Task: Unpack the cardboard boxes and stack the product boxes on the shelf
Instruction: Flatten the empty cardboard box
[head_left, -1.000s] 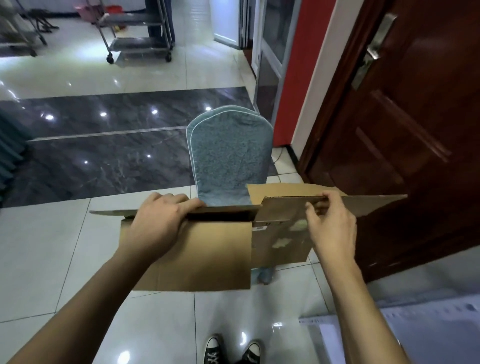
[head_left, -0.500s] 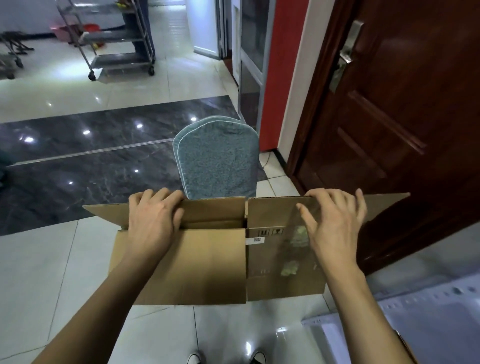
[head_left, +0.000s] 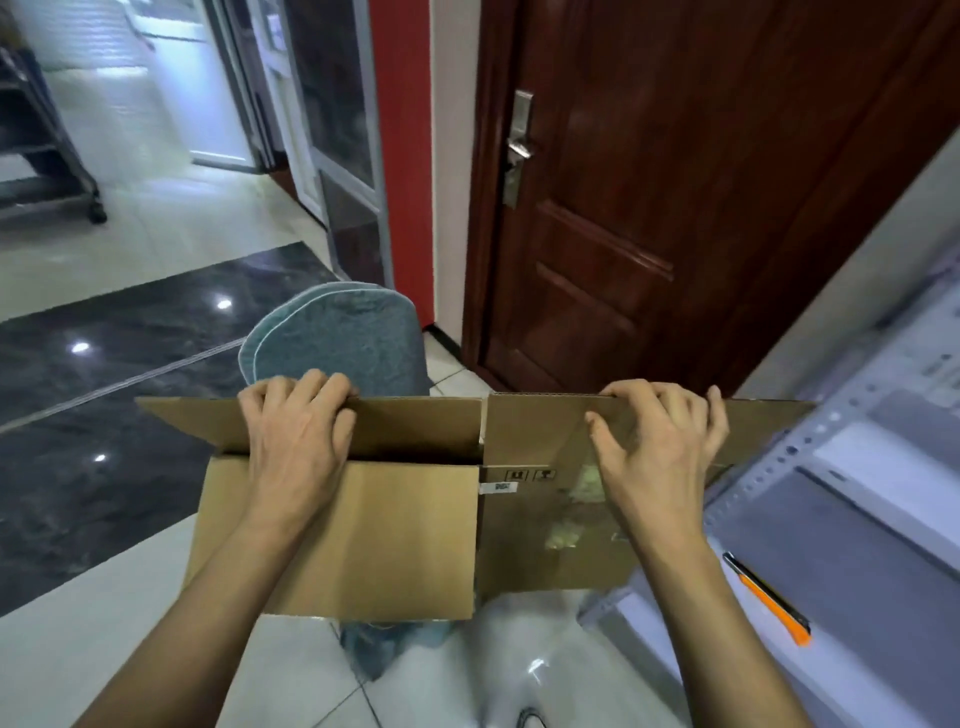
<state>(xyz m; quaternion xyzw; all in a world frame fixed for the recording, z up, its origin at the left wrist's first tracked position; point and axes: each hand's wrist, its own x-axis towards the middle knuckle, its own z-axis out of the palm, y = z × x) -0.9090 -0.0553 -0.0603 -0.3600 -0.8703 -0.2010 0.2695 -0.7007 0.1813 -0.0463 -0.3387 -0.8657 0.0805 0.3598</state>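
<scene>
I hold a brown cardboard box (head_left: 374, 540) in the air in front of me, over the tiled floor. Its flaps stand open and I cannot see inside it. My left hand (head_left: 296, 441) grips the top edge of the left flap, fingers curled over it. My right hand (head_left: 654, 457) holds the right flap, fingertips hooked over its top edge, thumb spread on the cardboard face. A grey metal shelf (head_left: 852, 499) stands at the right, close beside the box. No product boxes are in sight.
An orange utility knife (head_left: 769, 597) lies on the shelf board at the right. A blue-grey padded chair (head_left: 343, 338) stands just behind the box. A dark wooden door (head_left: 675, 208) is shut ahead. A metal trolley (head_left: 41, 156) stands far left.
The view has swung right and lifted, bringing the shelf and knife into sight. My right hand went from pinching the flap edge to spreading over it. The flaps have tilted up.
</scene>
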